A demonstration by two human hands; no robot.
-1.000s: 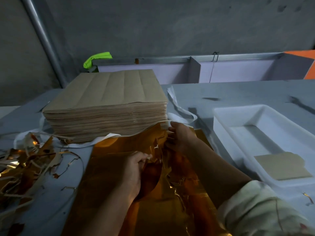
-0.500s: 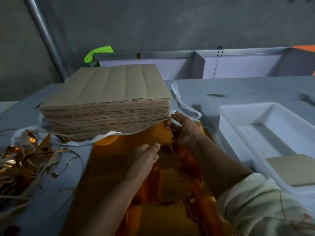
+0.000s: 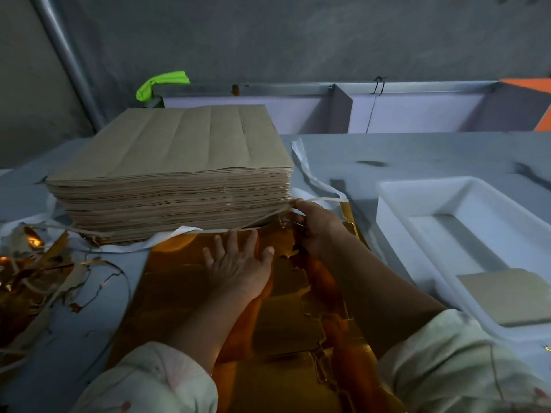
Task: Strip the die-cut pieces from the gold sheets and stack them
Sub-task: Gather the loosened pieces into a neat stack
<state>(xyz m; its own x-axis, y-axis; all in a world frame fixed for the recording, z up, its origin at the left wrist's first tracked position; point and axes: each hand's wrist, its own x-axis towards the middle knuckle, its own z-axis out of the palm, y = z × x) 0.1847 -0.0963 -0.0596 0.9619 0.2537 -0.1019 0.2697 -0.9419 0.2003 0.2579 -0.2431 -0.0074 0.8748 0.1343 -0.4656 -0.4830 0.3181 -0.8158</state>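
Both hands: on shiny gold foil sheet [image 3: 179,293]
Left hand [image 3: 238,265]: lifted before, now flat, fingers spread, pressing it
Right hand [image 3: 317,226]: still pinching its far edge, fingers curled

The gold sheet [image 3: 185,293] is running off the near edge of the picture, and the 2 forearms and the left hand [image 3: 238,263] are covering much of its middle. The right hand [image 3: 317,226] is curling over the sheet's far right corner and hiding its own fingertips. Whether they are pinching the pale strip [image 3: 322,200] or the sheet itself is not showing. The left edge is cutting off the scrap pile [image 3: 26,281]. The right edge is cutting off the white tray [image 3: 399,222] and the brown piece [image 3: 504,296] lying in it. The green thing [image 3: 162,81] at the far left is showing too dim to name.
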